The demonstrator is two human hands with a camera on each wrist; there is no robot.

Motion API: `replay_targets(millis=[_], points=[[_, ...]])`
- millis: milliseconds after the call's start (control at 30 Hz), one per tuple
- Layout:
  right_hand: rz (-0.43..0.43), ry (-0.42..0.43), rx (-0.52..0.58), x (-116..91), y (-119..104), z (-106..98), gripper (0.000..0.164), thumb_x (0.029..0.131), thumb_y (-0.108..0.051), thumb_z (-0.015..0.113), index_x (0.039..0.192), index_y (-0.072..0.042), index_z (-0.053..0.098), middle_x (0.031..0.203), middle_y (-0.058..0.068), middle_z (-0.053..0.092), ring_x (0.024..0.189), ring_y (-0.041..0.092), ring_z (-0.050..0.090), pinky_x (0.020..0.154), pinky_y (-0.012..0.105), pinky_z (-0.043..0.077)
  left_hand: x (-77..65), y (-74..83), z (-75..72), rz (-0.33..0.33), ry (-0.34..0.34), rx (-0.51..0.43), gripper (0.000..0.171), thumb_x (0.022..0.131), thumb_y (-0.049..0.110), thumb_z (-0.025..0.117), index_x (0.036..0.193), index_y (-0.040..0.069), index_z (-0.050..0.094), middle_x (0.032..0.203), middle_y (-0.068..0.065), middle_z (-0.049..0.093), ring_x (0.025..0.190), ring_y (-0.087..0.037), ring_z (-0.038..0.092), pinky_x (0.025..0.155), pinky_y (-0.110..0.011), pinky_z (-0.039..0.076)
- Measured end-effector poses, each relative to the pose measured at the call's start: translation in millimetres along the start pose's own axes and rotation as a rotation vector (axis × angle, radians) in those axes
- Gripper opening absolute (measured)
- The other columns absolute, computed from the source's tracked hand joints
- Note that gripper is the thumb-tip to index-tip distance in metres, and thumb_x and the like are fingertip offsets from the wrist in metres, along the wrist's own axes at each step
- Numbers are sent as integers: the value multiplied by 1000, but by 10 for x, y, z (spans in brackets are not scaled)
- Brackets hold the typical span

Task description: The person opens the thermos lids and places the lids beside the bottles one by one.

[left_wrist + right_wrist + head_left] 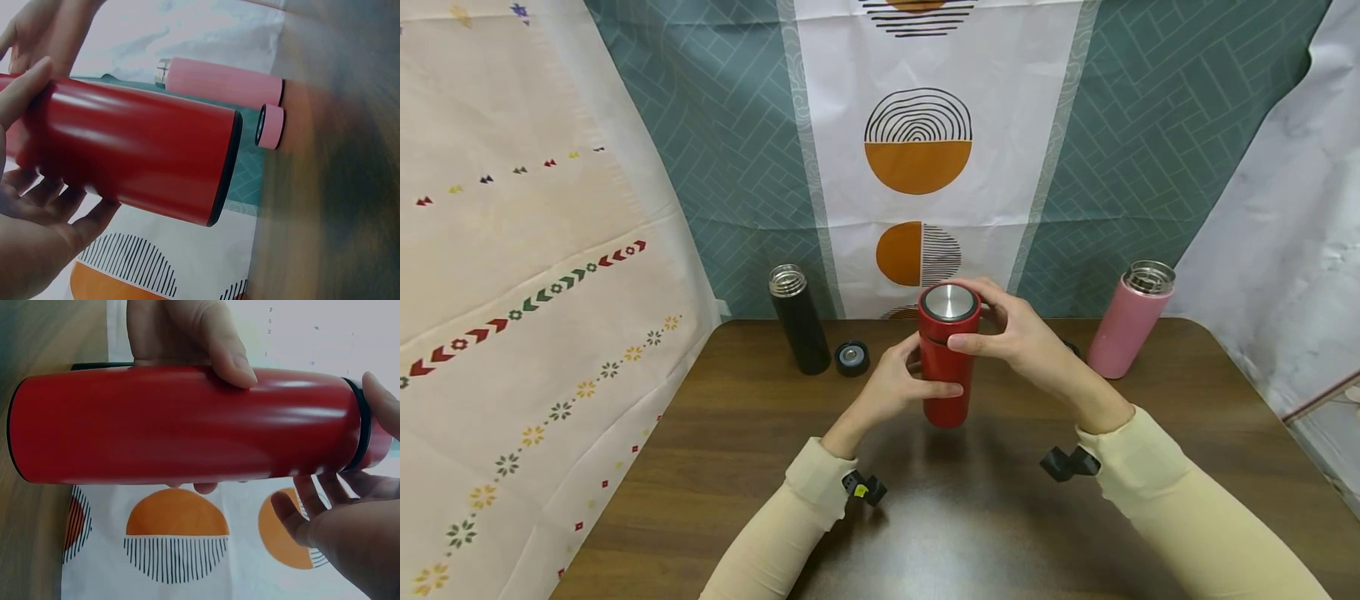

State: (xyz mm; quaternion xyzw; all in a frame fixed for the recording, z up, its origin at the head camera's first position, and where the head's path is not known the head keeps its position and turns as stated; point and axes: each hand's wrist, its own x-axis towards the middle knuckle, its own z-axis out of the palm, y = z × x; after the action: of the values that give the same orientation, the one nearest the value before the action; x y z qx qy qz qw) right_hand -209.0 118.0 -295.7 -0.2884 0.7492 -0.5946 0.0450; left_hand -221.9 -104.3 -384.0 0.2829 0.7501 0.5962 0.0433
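Observation:
A red thermos bottle (946,375) is held upright, with its base raised off the table in the left wrist view. My left hand (891,383) grips its body, thumb across the front and fingers round the far side. On top sits a red lid (379,440) with a silver disc, above a black ring. My right hand (1011,333) holds this lid between thumb and fingers. Some of the right fingers are hidden behind the bottle in the head view.
On the wooden table (715,467), a lidless black bottle (801,325) stands at the back left beside its black lid (852,358). At the back right is a lidless pink bottle (1127,325), with a pink lid (271,127) near its base. Patterned cloth (737,167) hangs behind.

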Motion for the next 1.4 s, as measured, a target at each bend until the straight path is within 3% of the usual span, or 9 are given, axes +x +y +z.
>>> replay_targets(millis=[333,533,733,967,1133,1233,1400], points=[[-50,-182,12,42,-38,-181,65,93,-10,74,152,-18,50,147,4,52,135,28,48,109,49,46,4,10,-17,0,-59,-19,62,86,27,82,142,22,56,132,1,66,121,-22,61,105,-52,49],[-38,-231,50,51,-23,-229,69,94,-8,71,157,-16,44,149,8,52,137,30,49,108,44,48,2,15,-14,-10,-81,-35,62,87,26,82,143,21,56,132,1,66,122,-22,61,106,-54,48],[-8,-175,90,44,1,-214,69,95,-8,70,156,-11,38,149,10,52,136,29,48,104,40,51,10,5,-9,-11,-66,-41,62,87,26,82,143,21,56,132,1,67,121,-22,62,105,-57,48],[-12,-108,98,19,29,-91,67,96,-12,70,156,-17,39,147,8,53,137,28,47,108,43,47,26,4,-6,-12,-7,-28,62,87,26,83,143,20,57,131,1,68,119,-22,64,102,-49,52],[-38,-1,7,44,43,100,81,88,-18,82,155,-19,36,146,6,50,133,26,48,110,53,42,29,-4,-10,-22,29,-9,63,86,25,83,144,23,57,134,4,66,122,-21,63,103,-48,52],[-38,81,-55,63,40,177,83,86,-18,85,153,-17,37,143,5,51,129,25,51,109,54,43,34,-12,-11,-22,26,-3,63,87,25,83,144,23,57,134,4,66,124,-22,62,104,-48,52],[-40,97,-95,70,4,140,76,87,-17,84,152,-16,43,139,5,57,124,26,55,104,54,47,46,-27,-22,-9,1,-8,63,88,24,81,145,21,56,134,1,67,122,-23,63,103,-48,52]])
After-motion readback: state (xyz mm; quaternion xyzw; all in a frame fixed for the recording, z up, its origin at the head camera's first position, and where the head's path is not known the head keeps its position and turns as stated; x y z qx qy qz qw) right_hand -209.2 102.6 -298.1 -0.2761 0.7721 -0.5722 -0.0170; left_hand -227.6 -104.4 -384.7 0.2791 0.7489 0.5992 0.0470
